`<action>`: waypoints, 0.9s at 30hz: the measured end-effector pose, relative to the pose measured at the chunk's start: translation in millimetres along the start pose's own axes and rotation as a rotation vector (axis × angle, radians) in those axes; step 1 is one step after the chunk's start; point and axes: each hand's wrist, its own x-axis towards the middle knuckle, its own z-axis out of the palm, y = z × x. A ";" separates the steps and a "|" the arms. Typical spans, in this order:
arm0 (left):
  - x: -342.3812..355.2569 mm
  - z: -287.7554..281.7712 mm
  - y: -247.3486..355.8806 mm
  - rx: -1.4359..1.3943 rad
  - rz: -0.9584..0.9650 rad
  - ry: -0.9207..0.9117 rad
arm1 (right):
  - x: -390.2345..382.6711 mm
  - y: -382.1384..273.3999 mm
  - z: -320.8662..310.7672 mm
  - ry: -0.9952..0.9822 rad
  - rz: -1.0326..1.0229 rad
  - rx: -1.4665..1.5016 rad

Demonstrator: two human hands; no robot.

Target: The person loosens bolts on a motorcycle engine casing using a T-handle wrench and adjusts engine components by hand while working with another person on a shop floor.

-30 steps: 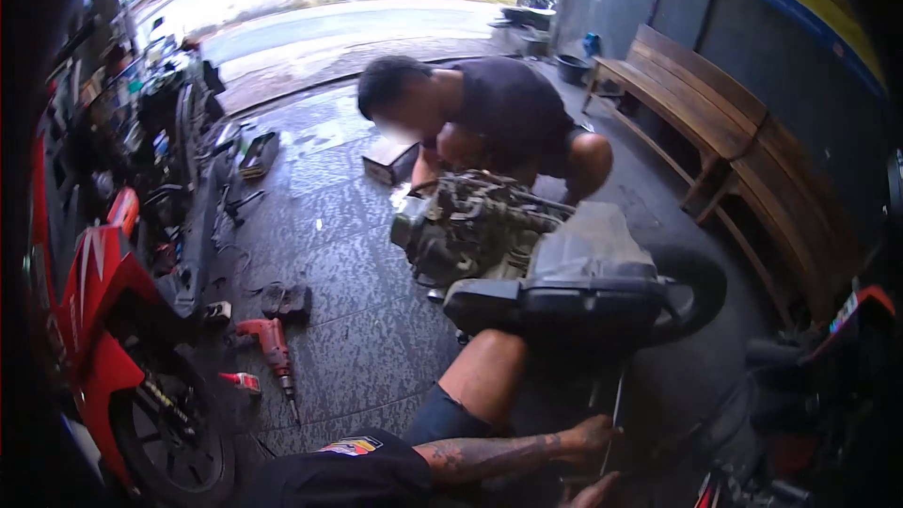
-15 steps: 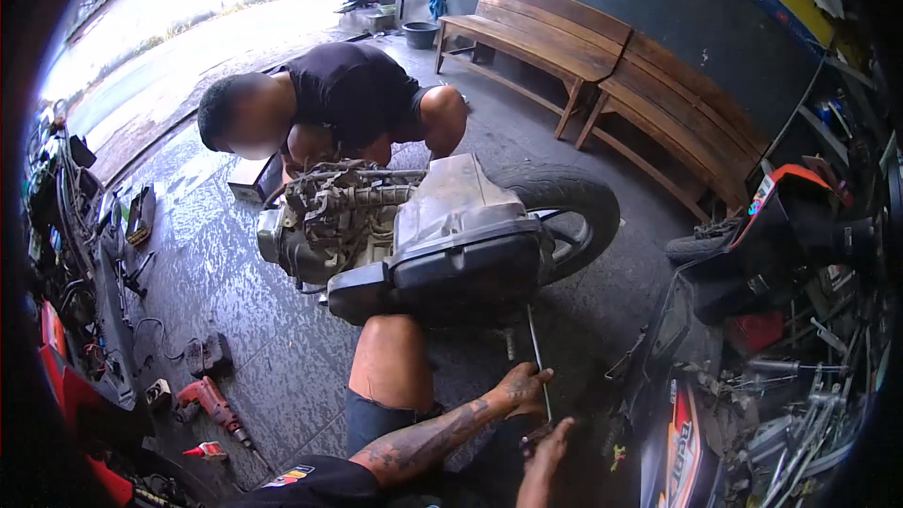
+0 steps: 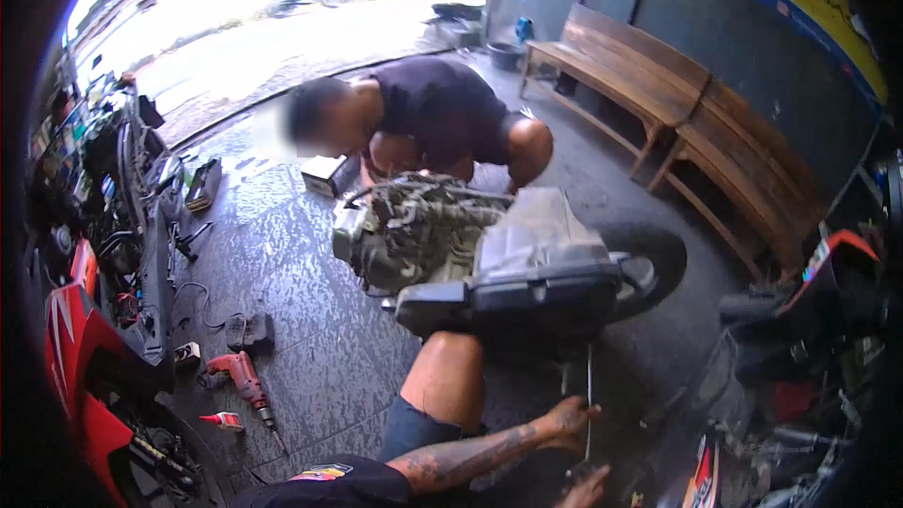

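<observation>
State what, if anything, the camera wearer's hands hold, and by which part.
The left hand holds a long, thin, silver metal rod about midway along its visible shaft; the right hand is at its near end, its grip too blurred to tell.

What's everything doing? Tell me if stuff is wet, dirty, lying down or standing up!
Left hand: curled at the metal rod
Right hand: near the rod's lower end, grip unclear
Engine: dirty, wheel at one end
Crouching person: bent over by the engine
Red drill: lying down, bit fitted
Red-and-white bottle: lying down
Floor: wet in patches
Wooden benches: standing upright
</observation>
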 end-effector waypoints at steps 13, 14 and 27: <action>-18.6 -14.8 24.6 -0.181 0.003 -0.044 | -6.6 -3.9 -12.6 -0.024 0.314 -0.256; -17.3 -15.5 36.8 0.080 0.153 -0.041 | -2.1 -9.0 -14.5 0.079 -0.261 -0.470; 0.3 -9.2 13.9 -0.038 0.088 -0.033 | -5.6 -23.3 -7.6 -0.109 -0.216 -0.243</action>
